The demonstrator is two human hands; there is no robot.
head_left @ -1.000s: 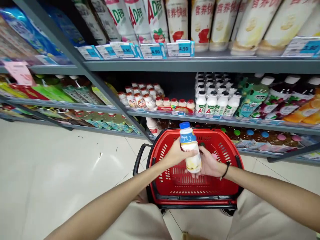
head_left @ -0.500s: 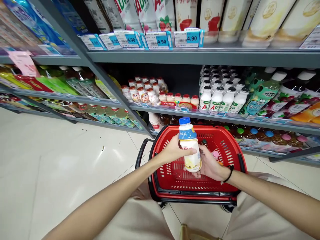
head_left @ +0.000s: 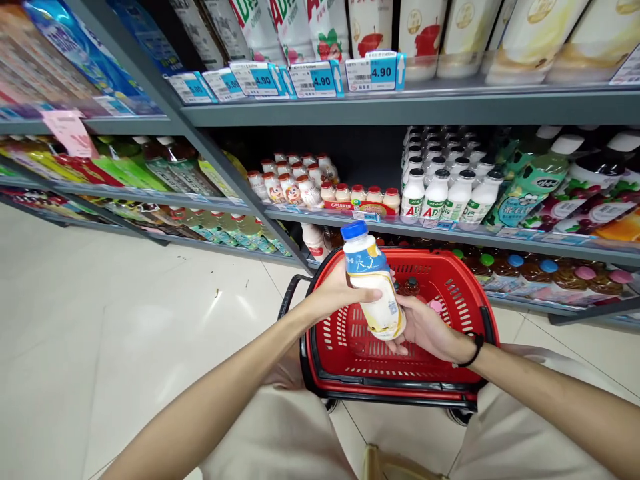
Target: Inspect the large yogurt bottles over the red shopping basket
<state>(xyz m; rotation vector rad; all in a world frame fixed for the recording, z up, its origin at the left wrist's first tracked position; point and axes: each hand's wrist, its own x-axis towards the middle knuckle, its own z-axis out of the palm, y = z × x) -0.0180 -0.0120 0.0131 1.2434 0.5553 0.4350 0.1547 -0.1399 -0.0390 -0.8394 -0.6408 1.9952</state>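
A white drink bottle [head_left: 376, 293] with a blue cap and blue neck label is held over the red shopping basket [head_left: 345, 373], its cap tilted to the left. My left hand [head_left: 336, 288] wraps round the bottle's left side, thumb across the front. From the lower right, my right hand [head_left: 425, 327] grips the bottle near its base, some fingers hidden behind it. Inside the basket, partly covered by my hands, are a bottle with a dark cap [head_left: 411, 287] and something with a pink cap [head_left: 435, 306].
Shelves [head_left: 350, 112] of drinks stand ahead, with price tags [head_left: 376, 72] along the edges. Small white bottles [head_left: 433, 193] are on the middle shelf. The basket's black handle [head_left: 290, 293] sticks out left, over the tiled floor [head_left: 150, 333]. Part of a yellowish stool [head_left: 395, 463] shows below.
The bottle has tilted further, its cap moving up and left, and has turned a little in my hands. Both hands still hold it. The view has shifted slightly.
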